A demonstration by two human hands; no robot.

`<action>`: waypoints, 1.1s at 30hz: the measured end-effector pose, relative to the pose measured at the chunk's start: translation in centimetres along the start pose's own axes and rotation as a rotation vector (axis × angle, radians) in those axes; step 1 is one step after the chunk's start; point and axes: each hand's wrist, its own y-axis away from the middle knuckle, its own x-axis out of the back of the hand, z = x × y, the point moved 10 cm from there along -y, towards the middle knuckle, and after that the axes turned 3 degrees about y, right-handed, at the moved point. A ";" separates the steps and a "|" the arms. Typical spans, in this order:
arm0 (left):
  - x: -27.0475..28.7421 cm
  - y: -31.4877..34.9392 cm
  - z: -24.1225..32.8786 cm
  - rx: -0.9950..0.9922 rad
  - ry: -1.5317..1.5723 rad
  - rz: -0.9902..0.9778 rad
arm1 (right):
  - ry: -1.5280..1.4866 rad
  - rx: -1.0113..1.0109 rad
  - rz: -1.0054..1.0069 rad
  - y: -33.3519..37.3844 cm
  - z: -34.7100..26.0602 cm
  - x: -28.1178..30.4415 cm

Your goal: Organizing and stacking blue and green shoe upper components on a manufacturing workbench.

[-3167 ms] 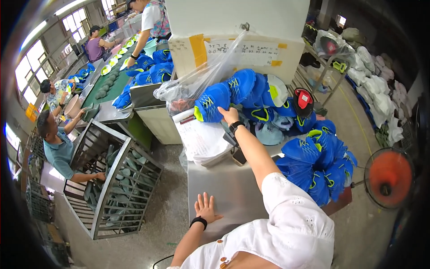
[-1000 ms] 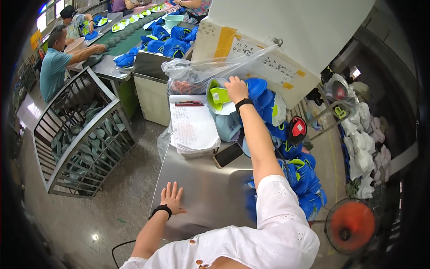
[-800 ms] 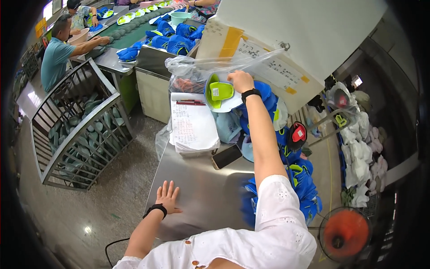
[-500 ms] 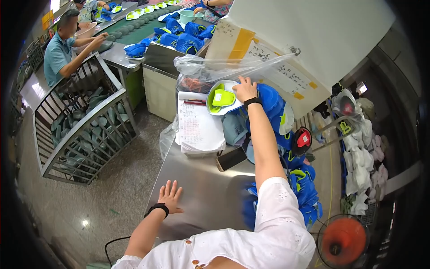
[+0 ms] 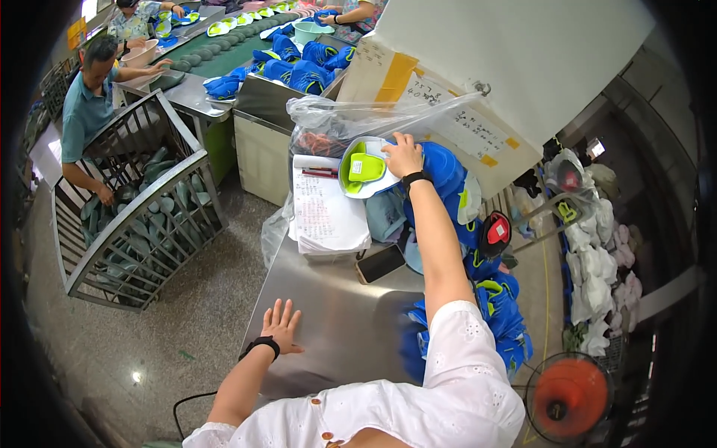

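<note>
Shoe upper [image 5: 364, 170] under right hand [image 5: 402, 154], between plastic bag [image 5: 336, 123] and papers [image 5: 326, 216].

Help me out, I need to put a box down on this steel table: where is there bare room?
The steel table is bare between the left hand, the phone and the paper stack. Crowded: the far end around the right hand, with the white-and-green shoe piece, and the right edge, heaped with blue shoe uppers.

Speckled grey floor [image 5: 172, 328] left of the hands; steel desk [image 5: 336, 328] beneath; metal-barred cage [image 5: 134, 216] far left; orange fan [image 5: 567, 388] lower right; white board [image 5: 523, 52] beyond.
</note>
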 end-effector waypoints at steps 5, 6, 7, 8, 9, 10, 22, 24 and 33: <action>-0.5 -0.4 0.1 -0.027 0.013 0.009 | -0.143 0.008 0.221 3.9 -0.8 4.0; -0.6 -0.4 0.2 -0.034 0.002 -0.002 | -0.210 0.015 0.323 6.1 -1.1 5.5; -0.4 -0.4 0.2 -0.025 0.001 0.002 | -0.207 0.045 0.364 8.6 -2.1 6.1; -0.7 -0.4 -0.1 -0.016 -0.002 0.006 | -0.275 0.070 0.351 11.3 -2.6 5.9; -1.2 -0.7 -0.4 -0.018 -0.003 0.046 | -0.268 0.074 0.290 14.5 -3.0 5.8; -1.2 -0.6 0.0 -0.035 -0.013 0.033 | -0.207 0.063 0.203 18.1 -2.7 5.7; -0.4 -0.7 1.3 -0.053 -0.067 -0.047 | -0.108 -0.785 -0.476 58.7 13.6 -2.4; -0.2 -0.4 0.5 -0.003 -0.044 -0.019 | -0.131 -0.819 -0.543 56.7 12.7 -1.7; -0.1 -0.5 1.3 -0.017 -0.069 0.004 | -0.127 -0.944 -0.555 57.8 13.3 -1.7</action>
